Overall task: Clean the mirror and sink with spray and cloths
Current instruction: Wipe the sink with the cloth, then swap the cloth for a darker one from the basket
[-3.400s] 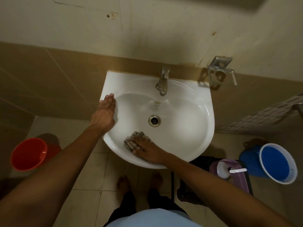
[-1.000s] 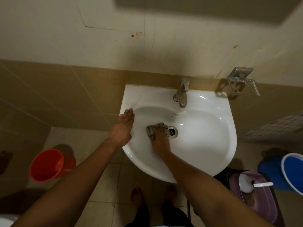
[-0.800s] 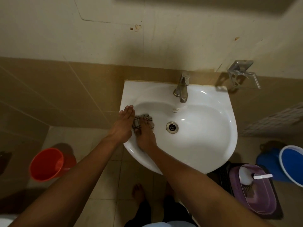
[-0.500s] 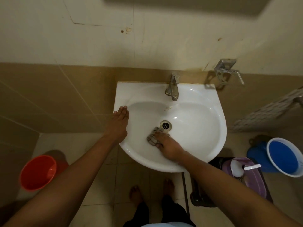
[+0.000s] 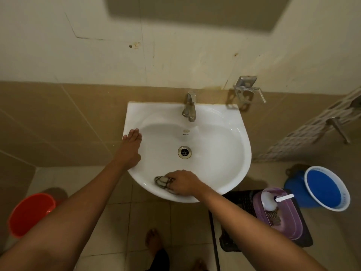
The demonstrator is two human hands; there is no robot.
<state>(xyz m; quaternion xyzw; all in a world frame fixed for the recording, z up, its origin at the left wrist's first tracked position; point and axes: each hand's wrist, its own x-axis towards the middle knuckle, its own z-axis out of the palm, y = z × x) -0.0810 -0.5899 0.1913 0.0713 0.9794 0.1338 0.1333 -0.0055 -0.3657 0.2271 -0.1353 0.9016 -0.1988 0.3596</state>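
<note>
Right hand: the right hand (image 5: 182,181) lies low in the centre of the frame, on the near inner wall of the sink (image 5: 230,137); its grip is bent over the cloth (image 5: 163,181), fingers pressing it onto the porcelain.
Cloth: checked and bunched, showing past the fingertips on their left, touching the basin's near slope, well below the drain (image 5: 184,152).
Change: half a second ago cloth and hand sat just beside the drain; now both are down at the front of the bowl, away from it.
Left hand: the left hand (image 5: 130,147) rests flat on the sink's left rim, fingers straight and together, holding nothing, as before.
Tap: the tap (image 5: 189,108) stands at the back rim, upper centre.
Floor: an orange bucket (image 5: 29,214) at lower left; a blue bucket (image 5: 324,187) at right; beside it a purple basin (image 5: 291,214) holding a white spray bottle (image 5: 270,200).
</note>
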